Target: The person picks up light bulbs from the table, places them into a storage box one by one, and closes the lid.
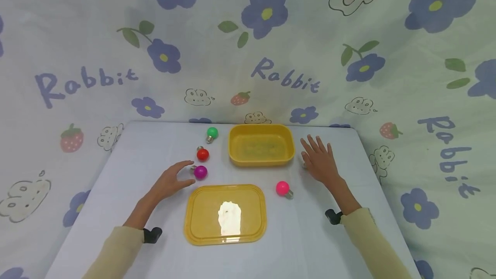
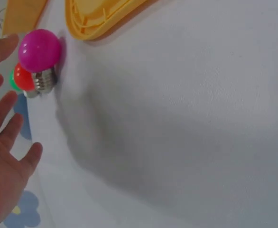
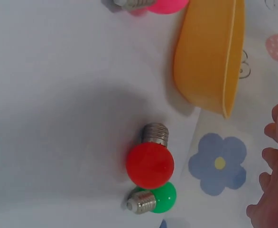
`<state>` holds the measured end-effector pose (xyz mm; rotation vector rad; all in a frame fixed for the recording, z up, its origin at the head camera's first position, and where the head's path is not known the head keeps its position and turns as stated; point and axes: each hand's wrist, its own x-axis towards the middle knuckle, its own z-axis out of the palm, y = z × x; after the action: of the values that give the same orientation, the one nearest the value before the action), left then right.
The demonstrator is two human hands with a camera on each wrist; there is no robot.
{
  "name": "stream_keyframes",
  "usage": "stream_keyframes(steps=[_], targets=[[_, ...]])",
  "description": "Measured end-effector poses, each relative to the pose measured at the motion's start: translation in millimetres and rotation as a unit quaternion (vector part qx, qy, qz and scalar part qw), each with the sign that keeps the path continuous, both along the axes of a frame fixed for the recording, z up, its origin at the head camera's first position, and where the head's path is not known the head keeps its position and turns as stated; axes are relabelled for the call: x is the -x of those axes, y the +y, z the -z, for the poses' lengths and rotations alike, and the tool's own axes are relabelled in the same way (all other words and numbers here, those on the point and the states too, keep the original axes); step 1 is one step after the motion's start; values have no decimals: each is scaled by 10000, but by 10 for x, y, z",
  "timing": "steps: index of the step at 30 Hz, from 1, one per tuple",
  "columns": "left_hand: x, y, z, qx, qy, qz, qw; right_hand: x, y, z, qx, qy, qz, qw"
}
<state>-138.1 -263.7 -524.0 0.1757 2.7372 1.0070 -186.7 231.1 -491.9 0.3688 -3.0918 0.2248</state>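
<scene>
My left hand [image 1: 168, 182] reaches beside a purple light bulb [image 1: 200, 172], thumb and fingers parted and not closed on it. In the left wrist view the purple bulb [image 2: 40, 50] lies near the fingertips, with its metal screw base showing. My right hand [image 1: 320, 160] is stretched out with straight fingers to the right of a yellow tub [image 1: 261, 162]. The right wrist view shows a red bulb [image 3: 150, 165] and a green bulb [image 3: 165, 197] side by side below that hand [image 3: 276, 175], which holds nothing. The head view mostly hides this pair behind the hand.
Another red bulb [image 1: 203, 154] and green bulb [image 1: 212, 132] lie left of the tub. A pink bulb [image 1: 283, 188] lies in front of it. The yellow lid [image 1: 193, 214] rests flat nearer the front. A patterned cloth [image 1: 217, 68] hangs behind the white table.
</scene>
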Motion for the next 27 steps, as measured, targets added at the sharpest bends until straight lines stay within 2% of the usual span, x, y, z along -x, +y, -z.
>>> stream_keyframes(steps=[5, 12, 22, 27], targets=[[26, -14, 15, 4, 183, 141, 9997, 95, -63, 75, -67, -18, -80, 9999], [66, -31, 27, 103, 145, 213, 9996, 236, -127, 149, -22, -179, -114, 9998], [63, -19, 72, 155, 99, 228, 9996, 353, -215, 134, 180, -323, -275, 9989], [90, 13, 100, 58, 227, 306, 9993, 408, -209, 168, 14, -370, -260, 9990]])
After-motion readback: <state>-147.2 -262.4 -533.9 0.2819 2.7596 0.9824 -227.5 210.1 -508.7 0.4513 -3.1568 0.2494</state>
